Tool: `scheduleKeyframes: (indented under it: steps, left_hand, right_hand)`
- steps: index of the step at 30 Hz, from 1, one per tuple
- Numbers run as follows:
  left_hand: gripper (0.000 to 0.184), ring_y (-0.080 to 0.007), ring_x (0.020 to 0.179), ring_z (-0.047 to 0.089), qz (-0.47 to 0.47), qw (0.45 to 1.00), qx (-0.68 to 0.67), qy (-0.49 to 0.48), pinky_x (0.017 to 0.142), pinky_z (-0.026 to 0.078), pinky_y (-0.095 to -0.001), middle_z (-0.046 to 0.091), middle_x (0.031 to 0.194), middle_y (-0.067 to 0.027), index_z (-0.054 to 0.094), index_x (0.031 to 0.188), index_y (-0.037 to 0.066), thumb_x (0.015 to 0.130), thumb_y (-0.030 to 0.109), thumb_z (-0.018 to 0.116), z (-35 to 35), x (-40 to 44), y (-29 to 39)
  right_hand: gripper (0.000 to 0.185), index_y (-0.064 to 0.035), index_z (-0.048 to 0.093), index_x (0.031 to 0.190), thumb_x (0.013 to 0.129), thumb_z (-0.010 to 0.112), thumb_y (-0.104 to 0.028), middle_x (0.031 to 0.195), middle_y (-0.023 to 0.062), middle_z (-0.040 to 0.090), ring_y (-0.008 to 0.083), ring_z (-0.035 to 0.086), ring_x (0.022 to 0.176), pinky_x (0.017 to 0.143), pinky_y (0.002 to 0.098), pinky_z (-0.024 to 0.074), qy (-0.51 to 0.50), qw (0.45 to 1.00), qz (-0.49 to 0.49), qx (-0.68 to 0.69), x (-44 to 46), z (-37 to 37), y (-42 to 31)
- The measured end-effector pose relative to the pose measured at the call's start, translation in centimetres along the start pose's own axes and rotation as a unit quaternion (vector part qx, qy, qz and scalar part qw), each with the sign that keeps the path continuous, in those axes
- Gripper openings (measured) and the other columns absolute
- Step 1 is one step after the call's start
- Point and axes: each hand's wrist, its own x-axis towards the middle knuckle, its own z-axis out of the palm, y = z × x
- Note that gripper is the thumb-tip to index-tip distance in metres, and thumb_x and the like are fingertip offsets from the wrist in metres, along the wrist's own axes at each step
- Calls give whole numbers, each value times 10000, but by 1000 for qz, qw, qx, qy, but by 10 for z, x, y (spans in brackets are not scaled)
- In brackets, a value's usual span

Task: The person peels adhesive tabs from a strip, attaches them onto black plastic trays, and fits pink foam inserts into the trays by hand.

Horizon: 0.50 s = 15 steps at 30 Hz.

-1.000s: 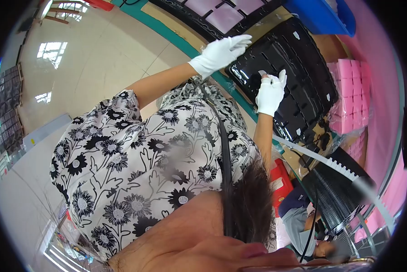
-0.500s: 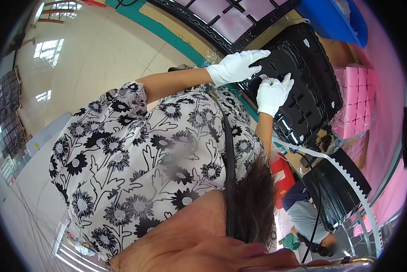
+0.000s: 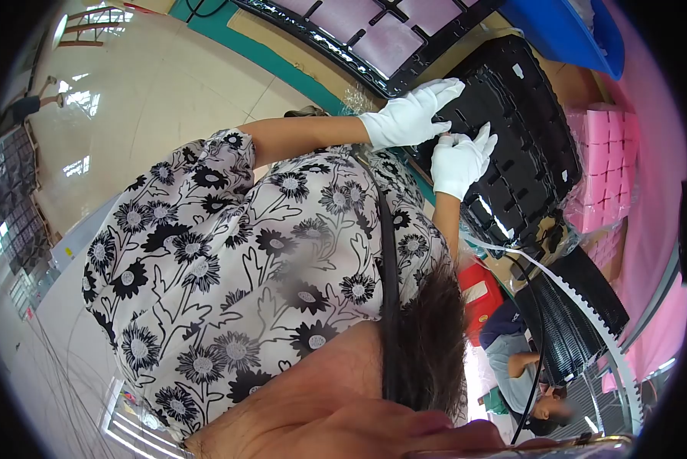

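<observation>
My left hand (image 3: 410, 116), in a white glove, lies over the near edge of a black moulded tray (image 3: 515, 145). Its fingers are stretched out and its thumb points at my right hand. Close beside it, my right hand (image 3: 458, 164), also gloved in white, has thumb and forefinger pressed together above the tray while the other fingers extend. What is between those fingertips is too small and hidden to make out. A second black tray with pale pink panels (image 3: 389, 50) is beyond my left hand.
A blue bin (image 3: 569, 34) sits at the upper right. Pink blocks in clear plastic (image 3: 605, 170) stand beside the tray. A white toothed strip (image 3: 580, 302) and black ribbed material (image 3: 565, 325) lie lower right, near a red container (image 3: 479, 298). Another person (image 3: 515, 363) is behind them.
My left hand has moved right, over the tray and up to my right hand. My right hand has stayed nearly in place, its thumb and forefinger still together. The view has shifted slightly.
</observation>
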Motion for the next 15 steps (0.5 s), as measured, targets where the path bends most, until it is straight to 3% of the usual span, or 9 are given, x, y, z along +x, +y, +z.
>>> scheduleKeyframes:
  steps: [6, 9, 11, 15]
  left_hand:
    - [681, -303, 1312, 347, -36, 999, 30, 2, 1084, 289, -354, 367, 1408, -173, 320, 1398, 18, 817, 184, 634, 6, 3, 2]
    - [690, -302, 1310, 343, -68, 998, 11, -3, 1087, 282, -359, 356, 1412, -177, 312, 1409, 41, 817, 186, 635, 5, 4, 3]
    - [692, -306, 1300, 355, -68, 998, 15, -3, 1082, 289, -361, 355, 1412, -177, 314, 1411, 54, 815, 191, 638, 4, 3, 4]
    - [698, -305, 1295, 368, -75, 997, 7, -1, 1066, 313, -357, 364, 1408, -179, 310, 1411, 47, 816, 200, 642, 2, 3, 2]
  right_hand:
    - [181, -123, 712, 754, 783, 630, -281, 1460, 167, 325, 351, 236, 1369, 1086, 449, 217, -1, 1000, -8, 12, -6, 7, 0]
    - [182, -100, 701, 858, 783, 634, -252, 1452, 173, 334, 350, 224, 1372, 1091, 461, 205, 12, 999, -26, 35, -9, 10, 5]
    - [222, -53, 669, 963, 779, 624, -168, 1436, 183, 352, 360, 243, 1362, 1092, 459, 216, 58, 993, -41, 94, -13, 12, 6]
    - [233, -26, 648, 972, 745, 609, -61, 1413, 198, 376, 364, 266, 1353, 1103, 432, 225, 70, 982, -94, 149, -15, 15, 20]
